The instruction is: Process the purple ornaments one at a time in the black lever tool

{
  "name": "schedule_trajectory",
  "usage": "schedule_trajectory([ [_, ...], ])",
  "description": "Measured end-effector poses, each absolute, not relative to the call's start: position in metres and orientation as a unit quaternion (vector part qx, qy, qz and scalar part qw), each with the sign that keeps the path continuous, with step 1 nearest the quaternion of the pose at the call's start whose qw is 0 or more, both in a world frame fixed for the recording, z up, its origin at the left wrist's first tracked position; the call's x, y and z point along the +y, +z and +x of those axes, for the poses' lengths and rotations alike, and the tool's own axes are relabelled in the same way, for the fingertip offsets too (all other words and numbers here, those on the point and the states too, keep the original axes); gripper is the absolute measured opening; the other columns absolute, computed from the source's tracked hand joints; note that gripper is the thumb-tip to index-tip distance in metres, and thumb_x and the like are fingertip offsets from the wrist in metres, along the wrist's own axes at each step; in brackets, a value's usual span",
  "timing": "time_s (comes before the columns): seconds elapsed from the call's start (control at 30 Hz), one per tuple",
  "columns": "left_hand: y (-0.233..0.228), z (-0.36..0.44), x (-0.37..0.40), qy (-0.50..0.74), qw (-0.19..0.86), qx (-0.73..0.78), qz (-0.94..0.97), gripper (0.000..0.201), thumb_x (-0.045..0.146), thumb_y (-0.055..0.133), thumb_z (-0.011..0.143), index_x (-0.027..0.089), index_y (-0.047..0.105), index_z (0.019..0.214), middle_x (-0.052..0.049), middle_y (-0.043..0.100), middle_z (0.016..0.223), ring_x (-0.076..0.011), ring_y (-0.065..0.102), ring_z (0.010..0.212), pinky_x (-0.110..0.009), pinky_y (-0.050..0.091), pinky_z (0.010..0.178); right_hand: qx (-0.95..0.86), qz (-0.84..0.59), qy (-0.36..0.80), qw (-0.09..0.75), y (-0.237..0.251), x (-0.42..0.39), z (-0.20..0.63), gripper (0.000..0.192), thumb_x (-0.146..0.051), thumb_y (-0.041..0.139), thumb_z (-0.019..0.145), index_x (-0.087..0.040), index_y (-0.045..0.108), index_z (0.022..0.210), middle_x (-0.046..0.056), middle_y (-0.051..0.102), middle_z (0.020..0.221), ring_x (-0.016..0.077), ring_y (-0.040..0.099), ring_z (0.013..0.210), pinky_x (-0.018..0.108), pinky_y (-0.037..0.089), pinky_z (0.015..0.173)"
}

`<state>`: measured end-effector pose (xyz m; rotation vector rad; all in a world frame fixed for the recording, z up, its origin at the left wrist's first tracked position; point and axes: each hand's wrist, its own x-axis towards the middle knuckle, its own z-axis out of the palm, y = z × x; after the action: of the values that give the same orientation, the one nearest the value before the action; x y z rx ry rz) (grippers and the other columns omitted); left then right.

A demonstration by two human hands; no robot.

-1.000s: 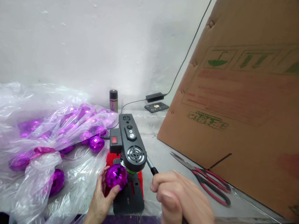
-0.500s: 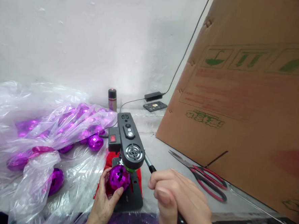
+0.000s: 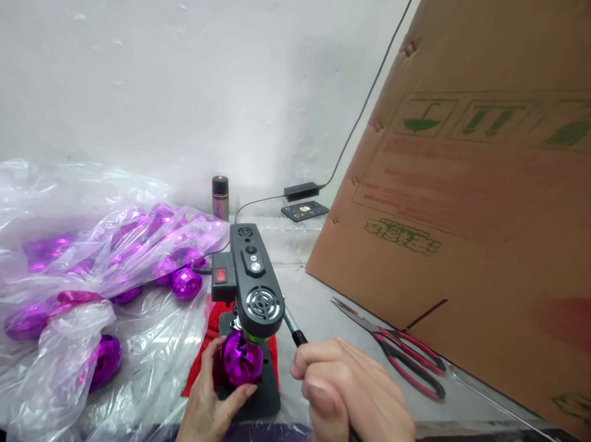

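Note:
A shiny purple mirror-faceted ball (image 3: 243, 359) sits beneath the rounded front end of a black bench press machine (image 3: 256, 278). My left hand (image 3: 209, 392) is around its left and near sides, fingers to the left and thumb along the bottom edge. My right hand (image 3: 355, 391) is closed on the black grip of the machine's lever (image 3: 293, 326), to the right. The black base plate (image 3: 259, 400) lies on a red cloth (image 3: 196, 368). Where the ball meets the machine head, the contact is partly hidden.
On the left, clear plastic bagging (image 3: 152, 345) covers several purple balls. A dark-capped bottle (image 3: 220, 198), a power adapter (image 3: 301, 191) and a phone (image 3: 305, 210) stand along the wall. Red-and-black scissors (image 3: 392, 347) lie before a large cardboard box (image 3: 466, 211) at right.
The ball has shifted slightly to the right under the machine head. My left thumb has slid right along its lower edge. My right hand stays on the lever.

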<state>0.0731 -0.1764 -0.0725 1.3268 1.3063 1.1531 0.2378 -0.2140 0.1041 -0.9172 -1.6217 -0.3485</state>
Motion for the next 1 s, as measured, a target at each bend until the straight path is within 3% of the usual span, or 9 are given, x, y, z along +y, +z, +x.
schedule_trajectory([
  [0.27,-0.066,0.073,-0.163,0.420,0.463,0.492,0.606,0.071,0.040,0.091,0.071,0.022,0.067,0.135,-0.017,0.076,0.135,-0.0434,0.072,0.128,-0.060,0.053,0.116,-0.694,-0.390,-0.144,0.587,0.103,-0.215,0.238,0.026,-0.011,0.046,0.109,-0.021,0.052,0.085,-0.001,0.061,0.071,0.0098,0.057,0.058,0.025,0.043,0.056],
  [0.43,-0.079,0.073,-0.150,0.420,0.480,0.445,0.628,0.087,0.040,0.095,0.062,0.018,0.063,0.140,-0.020,0.074,0.133,-0.0472,0.071,0.127,-0.064,0.051,0.117,-0.690,-0.389,-0.140,0.593,0.102,-0.215,0.236,0.030,-0.017,0.043,0.113,-0.020,0.053,0.085,0.000,0.063,0.071,0.0104,0.059,0.058,0.026,0.044,0.055],
  [0.57,-0.088,0.070,-0.147,0.390,0.497,0.429,0.645,0.088,0.039,0.091,0.070,0.015,0.055,0.146,-0.020,0.075,0.126,-0.0447,0.075,0.118,-0.063,0.055,0.112,-0.671,-0.389,-0.167,0.609,0.097,-0.210,0.232,0.038,-0.024,0.038,0.116,-0.022,0.047,0.079,-0.002,0.057,0.064,0.0085,0.051,0.050,0.027,0.041,0.051],
  [0.8,-0.088,0.072,-0.150,0.402,0.510,0.417,0.635,0.083,0.040,0.086,0.073,0.016,0.052,0.146,-0.020,0.073,0.130,-0.0419,0.073,0.120,-0.061,0.052,0.115,-0.644,-0.380,-0.209,0.630,0.084,-0.204,0.227,0.041,-0.023,0.039,0.115,-0.024,0.039,0.074,-0.005,0.047,0.058,0.0080,0.041,0.045,0.026,0.036,0.047],
  [1.0,-0.099,0.078,-0.152,0.420,0.510,0.411,0.628,0.085,0.040,0.085,0.069,0.016,0.053,0.144,-0.019,0.072,0.130,-0.0426,0.071,0.124,-0.060,0.050,0.118,-0.639,-0.381,-0.198,0.638,0.075,-0.201,0.225,0.039,-0.018,0.035,0.113,-0.026,0.035,0.075,-0.004,0.052,0.057,0.0098,0.041,0.040,0.029,0.037,0.045],
])
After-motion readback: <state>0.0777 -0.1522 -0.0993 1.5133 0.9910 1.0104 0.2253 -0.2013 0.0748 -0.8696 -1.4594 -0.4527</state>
